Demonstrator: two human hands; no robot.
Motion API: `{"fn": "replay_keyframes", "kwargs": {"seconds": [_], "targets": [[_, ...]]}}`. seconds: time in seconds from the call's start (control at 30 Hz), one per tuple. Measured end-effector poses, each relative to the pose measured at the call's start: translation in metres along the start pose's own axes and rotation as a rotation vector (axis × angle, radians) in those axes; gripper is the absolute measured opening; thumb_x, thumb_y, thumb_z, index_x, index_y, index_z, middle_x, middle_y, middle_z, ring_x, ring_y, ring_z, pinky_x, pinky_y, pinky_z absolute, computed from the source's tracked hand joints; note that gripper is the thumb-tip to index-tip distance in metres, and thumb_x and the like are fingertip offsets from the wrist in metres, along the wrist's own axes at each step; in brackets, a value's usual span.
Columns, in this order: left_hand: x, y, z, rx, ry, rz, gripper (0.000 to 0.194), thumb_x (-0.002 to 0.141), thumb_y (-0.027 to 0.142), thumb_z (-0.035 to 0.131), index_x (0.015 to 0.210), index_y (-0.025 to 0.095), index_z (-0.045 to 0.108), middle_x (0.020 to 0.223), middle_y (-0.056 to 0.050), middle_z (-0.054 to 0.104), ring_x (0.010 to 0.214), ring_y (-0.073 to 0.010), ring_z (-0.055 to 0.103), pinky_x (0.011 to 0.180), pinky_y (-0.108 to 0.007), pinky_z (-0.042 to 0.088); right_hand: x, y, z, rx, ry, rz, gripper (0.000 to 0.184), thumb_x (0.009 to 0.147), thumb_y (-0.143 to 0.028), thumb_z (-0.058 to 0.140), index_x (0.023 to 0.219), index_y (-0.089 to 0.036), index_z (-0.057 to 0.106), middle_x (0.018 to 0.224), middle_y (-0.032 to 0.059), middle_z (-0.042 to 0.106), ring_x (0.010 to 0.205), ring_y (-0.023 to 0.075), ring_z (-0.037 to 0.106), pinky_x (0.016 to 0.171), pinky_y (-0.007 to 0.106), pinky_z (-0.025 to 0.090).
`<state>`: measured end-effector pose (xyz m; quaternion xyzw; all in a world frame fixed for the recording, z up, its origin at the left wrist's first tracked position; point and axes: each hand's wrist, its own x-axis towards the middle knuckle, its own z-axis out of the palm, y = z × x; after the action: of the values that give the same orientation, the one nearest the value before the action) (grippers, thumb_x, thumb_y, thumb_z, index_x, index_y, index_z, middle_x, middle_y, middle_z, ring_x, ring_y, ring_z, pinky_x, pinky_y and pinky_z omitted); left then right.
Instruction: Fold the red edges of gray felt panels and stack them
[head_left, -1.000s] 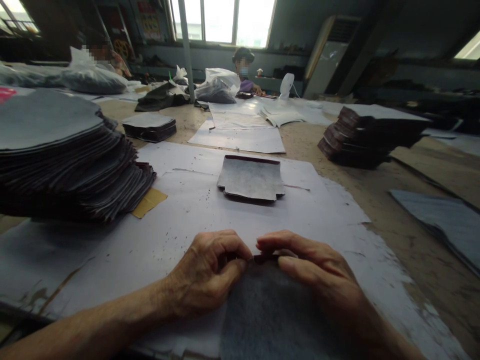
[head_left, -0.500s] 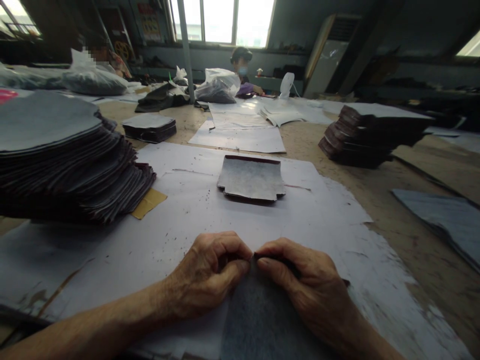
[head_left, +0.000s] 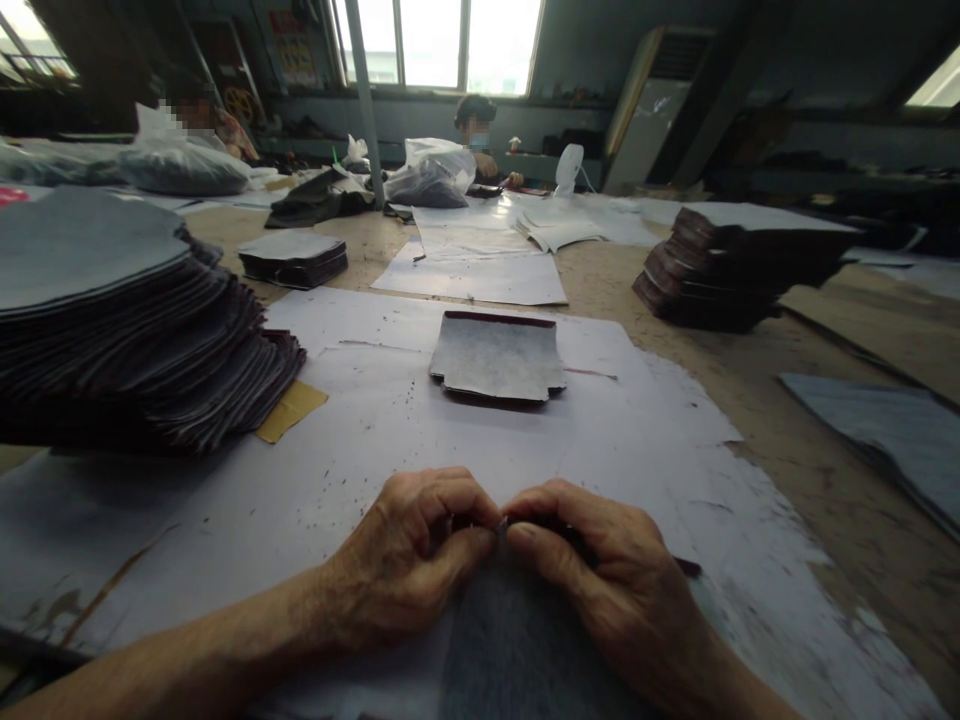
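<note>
L hand (head_left: pixel 420 550) & R hand (head_left: pixel 607 565), fingertips nearly together, pinch grey panel (head_left: pixel 517 650) this side of folded piece (head_left: pixel 496 358); panel's edge fold seems part-done; tall stack (head_left: pixel 142 340) left of piece, prob. not yet folded.

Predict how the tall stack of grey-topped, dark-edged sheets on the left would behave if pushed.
That stack would probably slide apart, since its edges lie staggered. It is likely heavy, being many layers thick. Its sheets seem bendable, as several edges curve.
</note>
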<state>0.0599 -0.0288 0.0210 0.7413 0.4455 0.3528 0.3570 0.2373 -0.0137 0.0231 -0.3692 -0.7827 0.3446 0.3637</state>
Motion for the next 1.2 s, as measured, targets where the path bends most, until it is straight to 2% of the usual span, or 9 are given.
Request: {"fn": "replay_keyframes", "kwargs": {"seconds": [0.2, 0.3, 0.47, 0.6, 0.77, 0.87, 0.93, 1.07, 1.2], "targets": [[-0.001, -0.001, 0.002, -0.006, -0.025, 0.087, 0.016, 0.076, 0.011, 0.045, 0.074, 0.011, 0.061, 0.066, -0.003, 0.057, 0.061, -0.0108, 0.052, 0.058, -0.024, 0.041, -0.002, 0.0, 0.005, -0.146, 0.097, -0.15, 0.011, 0.078, -0.012, 0.055, 0.068, -0.016, 0.059, 0.06, -0.0037, 0.055, 0.054, 0.0067, 0.051, 0.052, 0.018, 0.039], [0.0, 0.001, 0.002, -0.004, -0.026, 0.064, 0.016, 0.075, 0.012, 0.046, 0.073, 0.011, 0.062, 0.065, -0.002, 0.056, 0.06, -0.0106, 0.051, 0.058, -0.024, 0.04, -0.001, 0.0, 0.004, -0.168, 0.094, -0.146, 0.014, 0.08, -0.016, 0.054, 0.066, -0.016, 0.058, 0.058, -0.0036, 0.053, 0.053, 0.007, 0.049, 0.052, 0.019, 0.038], [0.003, 0.002, -0.002, -0.108, 0.032, -0.176, 0.01, 0.073, 0.018, 0.051, 0.069, 0.014, 0.059, 0.057, 0.003, 0.05, 0.053, -0.0078, 0.043, 0.05, -0.02, 0.035, 0.004, 0.001, -0.01, -0.137, -0.009, 0.103, 0.036, 0.091, -0.032, 0.037, 0.065, -0.018, 0.057, 0.057, -0.003, 0.053, 0.053, 0.0092, 0.05, 0.05, 0.022, 0.038], [0.0, -0.005, -0.005, -0.279, 0.009, -0.328, 0.013, 0.074, 0.022, 0.051, 0.075, 0.014, 0.061, 0.06, 0.002, 0.052, 0.055, -0.0085, 0.045, 0.051, -0.02, 0.035, 0.001, 0.006, -0.012, -0.197, -0.006, 0.067, 0.023, 0.086, -0.027, 0.047, 0.069, -0.019, 0.06, 0.062, -0.0027, 0.058, 0.057, 0.0104, 0.054, 0.053, 0.022, 0.038], [0.0, -0.008, -0.003, -0.31, 0.064, -0.213, 0.028, 0.076, 0.03, 0.055, 0.101, 0.019, 0.062, 0.085, -0.003, 0.064, 0.076, -0.015, 0.058, 0.068, -0.024, 0.045, -0.006, 0.017, 0.001, -0.309, 0.048, -0.134, 0.02, 0.086, -0.02, 0.045, 0.072, -0.018, 0.06, 0.067, 0.0008, 0.059, 0.063, 0.0127, 0.055, 0.059, 0.024, 0.038], [0.0, -0.008, 0.002, -0.082, 0.047, -0.102, 0.015, 0.079, 0.027, 0.055, 0.08, 0.018, 0.067, 0.069, -0.002, 0.065, 0.065, -0.0129, 0.059, 0.061, -0.021, 0.044, -0.006, 0.024, 0.008, -0.36, 0.017, -0.267, 0.024, 0.086, -0.017, 0.041, 0.07, -0.016, 0.059, 0.063, 0.0023, 0.058, 0.06, 0.0128, 0.053, 0.056, 0.024, 0.037], [-0.001, -0.012, 0.005, 0.108, 0.078, 0.03, 0.018, 0.081, 0.021, 0.051, 0.072, 0.018, 0.066, 0.062, -0.001, 0.063, 0.058, -0.0109, 0.057, 0.055, -0.019, 0.042, -0.004, 0.026, 0.009, -0.396, 0.001, -0.31, 0.024, 0.086, -0.017, 0.041, 0.07, -0.015, 0.058, 0.063, 0.0024, 0.058, 0.059, 0.0126, 0.053, 0.056, 0.023, 0.037], [-0.005, -0.025, 0.004, 0.427, 0.173, 0.32, 0.019, 0.085, 0.017, 0.044, 0.077, 0.016, 0.061, 0.064, -0.003, 0.059, 0.061, -0.012, 0.056, 0.057, -0.02, 0.043, -0.004, 0.026, -0.003, -0.413, -0.061, -0.201, 0.022, 0.085, -0.019, 0.042, 0.068, -0.017, 0.057, 0.064, -0.0001, 0.059, 0.061, 0.0107, 0.055, 0.058, 0.021, 0.036], [-0.007, -0.031, -0.008, 0.472, 0.098, 0.299, 0.018, 0.086, 0.014, 0.042, 0.079, 0.017, 0.058, 0.069, -0.002, 0.059, 0.065, -0.0111, 0.057, 0.059, -0.018, 0.044, -0.012, 0.024, -0.029, -0.455, -0.139, 0.003, 0.024, 0.084, -0.021, 0.044, 0.063, -0.019, 0.054, 0.064, -0.0024, 0.059, 0.06, 0.0088, 0.054, 0.056, 0.019, 0.034]]}}
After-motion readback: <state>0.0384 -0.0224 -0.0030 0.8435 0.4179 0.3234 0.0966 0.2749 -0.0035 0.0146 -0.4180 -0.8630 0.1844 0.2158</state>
